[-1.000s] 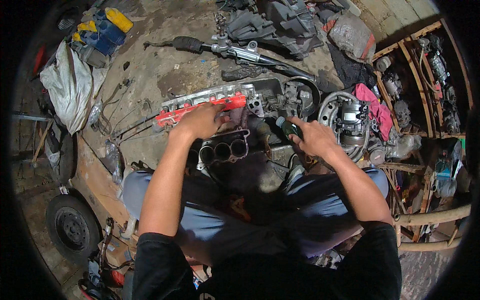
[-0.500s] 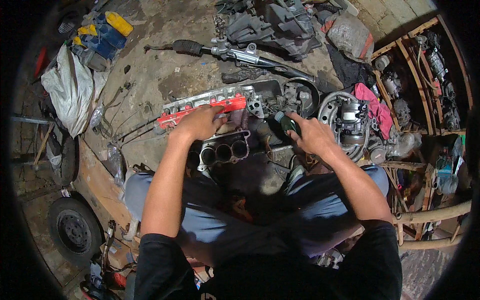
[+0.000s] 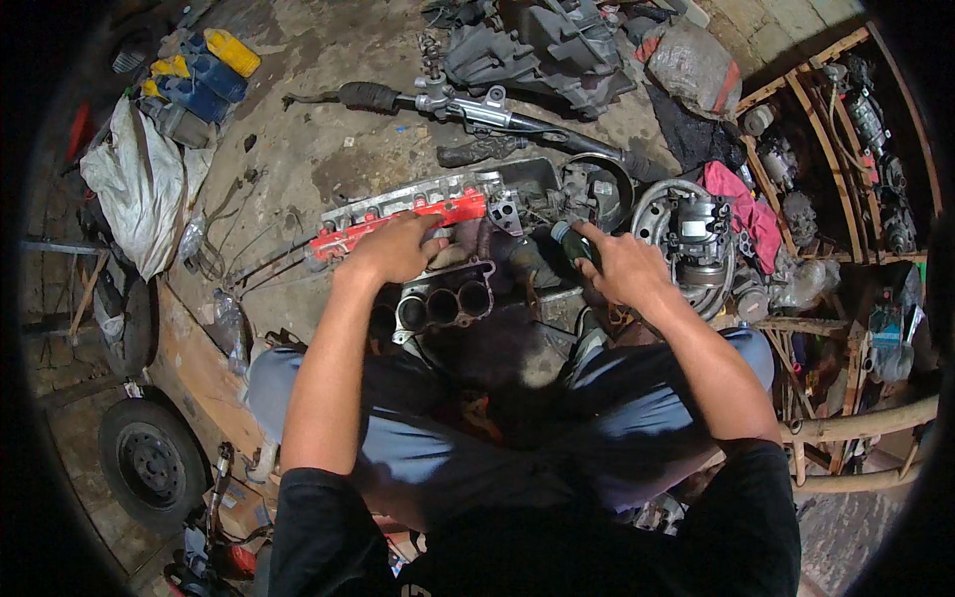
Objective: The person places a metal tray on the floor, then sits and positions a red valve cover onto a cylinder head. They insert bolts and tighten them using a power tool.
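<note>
My left hand (image 3: 394, 249) lies across the aluminium intake manifold (image 3: 468, 310), gripping it by its red-painted rail (image 3: 456, 207). The index finger and thumb stick out to the right over it. Round dark ports show on the near flange; my palm hides part of the middle. To the right of the manifold, my right hand (image 3: 633, 267) is closed around a small dark green bottle (image 3: 574, 246) with a pale top. That bottle is tilted, its top toward the manifold and apart from it. The fingers under the bottle are hidden.
A steering rack (image 3: 487, 111) and a dark gearbox casing (image 3: 542, 55) lie beyond. A round metal assembly (image 3: 696, 234) and a pink cloth (image 3: 744, 214) sit at the right, by wooden shelving (image 3: 816, 129). A wheel (image 3: 151, 460) and a white sack (image 3: 134, 189) are on the left.
My right hand and the green bottle have shifted slightly to the right. The left hand keeps its place on the manifold. The whole view has moved a little.
</note>
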### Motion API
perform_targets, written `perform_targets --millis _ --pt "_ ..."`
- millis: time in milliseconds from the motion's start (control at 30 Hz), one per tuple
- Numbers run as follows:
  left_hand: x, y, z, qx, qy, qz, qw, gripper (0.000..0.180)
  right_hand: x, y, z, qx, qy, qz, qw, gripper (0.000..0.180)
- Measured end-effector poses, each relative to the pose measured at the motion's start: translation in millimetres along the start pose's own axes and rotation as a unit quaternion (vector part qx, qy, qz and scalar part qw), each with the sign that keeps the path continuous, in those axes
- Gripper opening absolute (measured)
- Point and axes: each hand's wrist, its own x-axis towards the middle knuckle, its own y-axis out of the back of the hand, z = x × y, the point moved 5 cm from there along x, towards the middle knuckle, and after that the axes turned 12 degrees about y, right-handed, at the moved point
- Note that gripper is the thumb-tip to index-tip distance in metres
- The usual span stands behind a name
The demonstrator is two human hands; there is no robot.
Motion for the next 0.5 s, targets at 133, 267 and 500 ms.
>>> perform_targets --millis 133,267,500 --pt "0.7 -0.6 -1.4 0.003 0.003 0.002 1.0 0.053 -0.1 2.3 -0.8 -0.004 -0.002 -0.002 1.0 0.051" --pt "0.4 0.3 1.0 0.001 0.002 0.002 1.0 0.052 1.7 -2.8 4.7 -0.008 0.0 0.01 1.0 0.055" --pt "2.6 -2.8 -4.0 0.001 -0.011 0.012 1.0 0.051 1.3 -2.9 4.4 -0.034 -0.018 -0.034 0.999 0.054"
